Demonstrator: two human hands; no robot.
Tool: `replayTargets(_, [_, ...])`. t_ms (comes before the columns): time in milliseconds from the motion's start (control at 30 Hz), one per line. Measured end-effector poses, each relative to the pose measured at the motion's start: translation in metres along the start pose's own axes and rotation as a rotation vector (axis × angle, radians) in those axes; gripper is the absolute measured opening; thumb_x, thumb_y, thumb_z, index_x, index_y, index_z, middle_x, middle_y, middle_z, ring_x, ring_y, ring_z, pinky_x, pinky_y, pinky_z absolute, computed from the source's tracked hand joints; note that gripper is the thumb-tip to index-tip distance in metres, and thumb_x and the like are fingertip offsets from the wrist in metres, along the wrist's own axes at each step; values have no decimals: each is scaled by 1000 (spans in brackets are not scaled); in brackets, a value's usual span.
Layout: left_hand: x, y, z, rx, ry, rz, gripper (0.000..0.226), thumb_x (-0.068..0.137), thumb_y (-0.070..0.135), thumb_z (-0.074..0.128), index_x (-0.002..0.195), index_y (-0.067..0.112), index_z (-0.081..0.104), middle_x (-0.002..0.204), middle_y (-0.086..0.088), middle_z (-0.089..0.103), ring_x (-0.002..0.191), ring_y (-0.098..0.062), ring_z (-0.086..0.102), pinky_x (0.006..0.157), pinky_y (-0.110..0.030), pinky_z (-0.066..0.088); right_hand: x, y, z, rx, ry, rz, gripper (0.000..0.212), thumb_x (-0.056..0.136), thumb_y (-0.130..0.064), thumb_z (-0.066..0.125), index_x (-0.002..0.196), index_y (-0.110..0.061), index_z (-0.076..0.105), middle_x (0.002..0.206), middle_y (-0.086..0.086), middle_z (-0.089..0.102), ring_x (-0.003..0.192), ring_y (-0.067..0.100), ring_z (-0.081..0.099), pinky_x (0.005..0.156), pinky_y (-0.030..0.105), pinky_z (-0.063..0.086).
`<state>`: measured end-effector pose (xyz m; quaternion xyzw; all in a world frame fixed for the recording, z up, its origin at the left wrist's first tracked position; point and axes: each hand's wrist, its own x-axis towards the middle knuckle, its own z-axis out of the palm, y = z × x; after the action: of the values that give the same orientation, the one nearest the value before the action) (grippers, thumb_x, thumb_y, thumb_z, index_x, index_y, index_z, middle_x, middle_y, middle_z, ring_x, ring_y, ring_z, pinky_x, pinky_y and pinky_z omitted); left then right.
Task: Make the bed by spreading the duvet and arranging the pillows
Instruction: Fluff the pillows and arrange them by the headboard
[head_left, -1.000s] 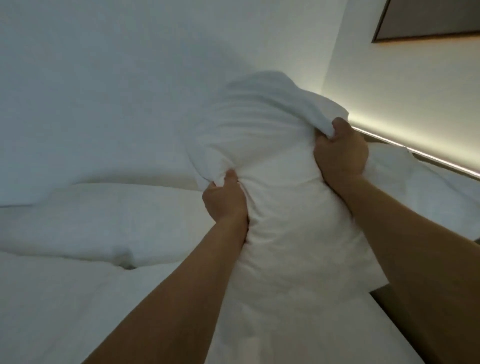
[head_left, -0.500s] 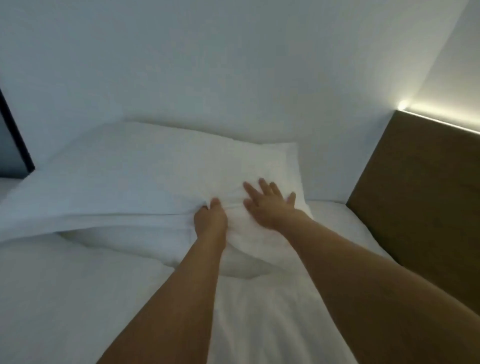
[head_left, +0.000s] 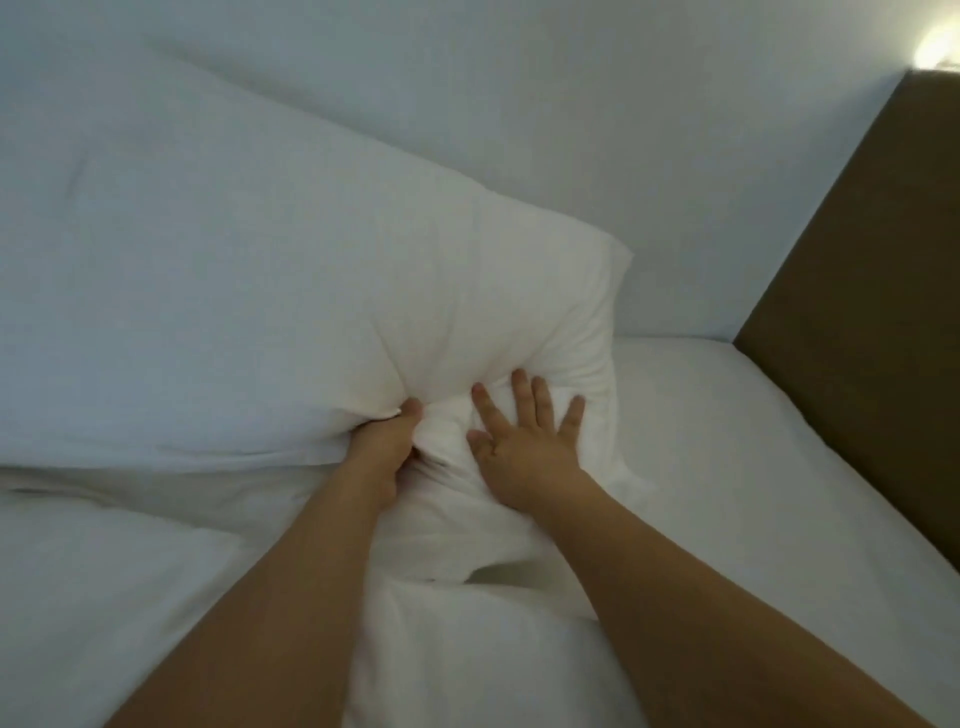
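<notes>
L hand (head_left: 387, 449) grips pillow (head_left: 322, 322) edge (R hand (head_left: 524, 441) flat).

Plain pale wall (head_left: 519, 78) behind bed, smooth, bluish in dim light. Brown flat headboard panel (head_left: 857, 291) at right, edge slanting up. Small warm glowing light (head_left: 937, 49) at top right corner, above panel.

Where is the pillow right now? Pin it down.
In the head view the pillow lies left of centre on the bed, against the white wall, left of the brown headboard. The left hand grips its near edge; the right hand presses flat beside it.
</notes>
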<state>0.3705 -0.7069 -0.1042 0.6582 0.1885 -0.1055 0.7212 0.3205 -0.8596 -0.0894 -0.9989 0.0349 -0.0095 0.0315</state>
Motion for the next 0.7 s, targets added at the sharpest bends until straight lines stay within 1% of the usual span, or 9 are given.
replayTargets(67, [-20,-2,-6,-25,-19,-44,45,88,42,65,116,6,66,115,-10,69,104,-27,65,97,-46,52,-24,-3,-15,25,-94,-25,61,99,-53,21,154,-40,-2,162,6,-19,148,25,-19,113,59,-17])
replayTargets(100, [-27,-9,-9,17,-3,-58,59,81,54,66,116,6,66,116,-11,69,104,-28,66,97,-47,51,-40,-3,-23,49,-153,-34,61,100,-52,23,154,-38,-2,162,6,-19,148,24,-19,115,56,-15])
replayTargets(167, [-38,-24,-12,185,64,-56,85,67,73,55,123,9,63,126,-10,65,113,-30,62,103,-46,46,-75,1,-44,115,-260,-18,63,100,-51,26,155,-35,0,162,4,-18,149,22,-17,118,50,-10])
replayTargets(200, [-58,-21,-12,259,80,-51,87,70,72,49,130,10,58,133,-11,60,120,-31,57,107,-44,42,-94,5,-58,153,-305,1,63,101,-52,27,155,-34,1,163,2,-16,149,21,-14,119,49,-9])
replayTargets(267, [-128,4,-8,421,68,-18,79,78,62,45,137,9,47,140,-15,52,127,-33,50,108,-42,38,-132,15,-87,187,-327,58,64,100,-55,27,156,-32,3,164,0,-7,150,20,-6,118,49,-9])
replayTargets(333, [-190,21,-3,653,61,34,64,89,54,45,137,10,42,137,-17,50,125,-35,49,103,-42,39,-172,25,-111,198,-278,123,67,98,-60,28,156,-34,5,164,1,1,151,22,2,118,50,-8])
replayTargets(433, [-275,22,-3,926,-16,184,58,92,50,44,141,20,38,144,-11,42,129,-32,45,108,-44,34,-243,25,-136,301,-249,219,77,94,-65,35,155,-33,0,164,0,0,151,22,2,119,50,-4])
replayTargets(600, [-386,-15,-23,1182,-284,341,66,92,54,40,149,28,22,160,-5,13,146,-30,15,118,-52,7,-351,23,-143,659,-169,540,105,80,-71,54,156,-24,-1,163,4,4,150,26,9,119,51,11])
replayTargets(700, [-430,-41,-43,1321,-361,446,63,93,55,35,148,30,22,161,-4,8,147,-28,7,118,-54,1,-412,27,-144,1087,-146,658,116,77,-63,68,155,-21,-7,162,7,10,147,28,18,119,46,20])
